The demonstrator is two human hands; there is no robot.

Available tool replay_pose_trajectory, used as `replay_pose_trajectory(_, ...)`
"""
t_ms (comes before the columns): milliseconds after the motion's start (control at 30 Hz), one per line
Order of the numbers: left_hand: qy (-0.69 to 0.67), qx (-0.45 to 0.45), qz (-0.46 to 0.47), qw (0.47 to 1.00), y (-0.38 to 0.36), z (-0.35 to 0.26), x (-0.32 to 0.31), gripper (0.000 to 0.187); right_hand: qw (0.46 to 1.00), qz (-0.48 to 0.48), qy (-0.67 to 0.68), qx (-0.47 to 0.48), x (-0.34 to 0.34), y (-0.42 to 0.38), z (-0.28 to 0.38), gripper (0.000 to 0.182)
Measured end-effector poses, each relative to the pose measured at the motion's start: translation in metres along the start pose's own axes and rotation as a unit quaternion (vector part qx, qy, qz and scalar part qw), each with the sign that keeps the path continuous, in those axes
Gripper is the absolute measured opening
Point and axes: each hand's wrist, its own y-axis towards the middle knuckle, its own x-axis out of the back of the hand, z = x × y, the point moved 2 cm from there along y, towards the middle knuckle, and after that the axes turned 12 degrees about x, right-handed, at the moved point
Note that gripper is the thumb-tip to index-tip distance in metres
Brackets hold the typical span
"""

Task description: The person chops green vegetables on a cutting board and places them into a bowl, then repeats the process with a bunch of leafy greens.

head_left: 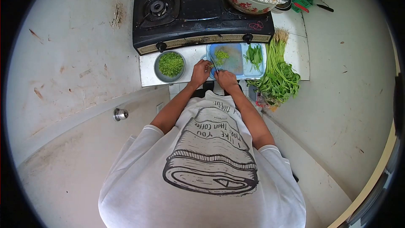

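Note:
My right hand (pixel 226 79) is closed around a knife (pixel 214 66), its blade pointing away from me over the left part of a blue cutting board (pixel 236 67). Close beside the blade, my left hand (pixel 201 72) pinches what look like green stems, mostly hidden by the fingers. Just beyond the blade lies a small heap of chopped greens (pixel 221 55) on the board. Several whole leaves (pixel 254 56) rest in the board's right section. To the left of my left hand stands a grey bowl (pixel 157 71) filled with finely chopped greens (pixel 171 63).
A large bunch of leafy greens with roots (pixel 276 65) lies right of the board, its leaves hanging over the counter edge. Behind is a black two-burner stove (pixel 198 25) carrying a cloth-covered floral pot (pixel 244 5). A green basket (pixel 304 0) holds utensils. Walls stand close on both sides.

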Motion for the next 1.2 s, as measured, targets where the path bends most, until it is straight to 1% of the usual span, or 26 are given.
replay_pose_trajectory(67, 0.003, -0.012, -0.006, 1.0, 0.002, 0.004, -0.003, 0.018, 1.0, 0.002, -0.019, -0.007, 0.002, -0.002, 0.003, 0.05)
replay_pose_trajectory(167, 0.02, 0.004, -0.002, 1.0, 0.0, -0.002, -0.001, 0.017, 0.999, 0.016, -0.025, -0.013, 0.0, -0.005, 0.001, 0.05)
replay_pose_trajectory(267, 0.003, 0.008, -0.014, 1.0, -0.001, -0.005, -0.001, 0.015, 1.0, 0.011, -0.011, 0.01, 0.001, -0.021, -0.001, 0.05)
replay_pose_trajectory(367, 0.0, -0.006, -0.02, 1.0, -0.003, -0.007, -0.001, 0.016, 0.999, 0.05, -0.018, -0.002, 0.003, -0.035, -0.007, 0.05)
replay_pose_trajectory(467, 0.006, -0.014, -0.018, 1.0, -0.003, -0.008, -0.001, 0.017, 0.999, -0.019, -0.03, 0.028, -0.005, -0.041, -0.021, 0.05)
replay_pose_trajectory(567, 0.005, 0.001, -0.006, 1.0, -0.005, -0.013, 0.002, 0.017, 0.996, -0.01, -0.055, 0.07, 0.0, -0.035, -0.033, 0.05)
replay_pose_trajectory(667, 0.017, -0.01, -0.009, 1.0, -0.006, -0.006, -0.002, 0.017, 0.992, 0.019, -0.068, 0.101, 0.014, -0.027, -0.045, 0.05)
replay_pose_trajectory(800, 0.032, -0.001, -0.006, 0.999, -0.006, -0.009, -0.003, 0.016, 0.984, 0.039, -0.097, 0.144, 0.033, -0.016, -0.059, 0.049)
replay_pose_trajectory(833, 0.036, -0.001, -0.008, 0.999, -0.006, -0.009, -0.003, 0.016, 0.984, 0.063, -0.077, 0.148, 0.039, -0.014, -0.063, 0.054)
replay_pose_trajectory(933, 0.053, 0.003, -0.01, 0.999, -0.007, -0.014, -0.005, 0.016, 0.987, 0.061, -0.066, 0.133, 0.044, -0.007, -0.067, 0.054)
replay_pose_trajectory(1033, 0.081, 0.001, -0.014, 0.997, -0.005, -0.019, -0.004, 0.016, 0.983, 0.097, -0.069, 0.142, 0.047, -0.002, -0.071, 0.054)
replay_pose_trajectory(1200, 0.071, 0.028, -0.022, 0.997, -0.004, -0.027, -0.01, 0.015, 0.98, 0.085, -0.065, 0.166, 0.05, -0.001, -0.078, 0.056)
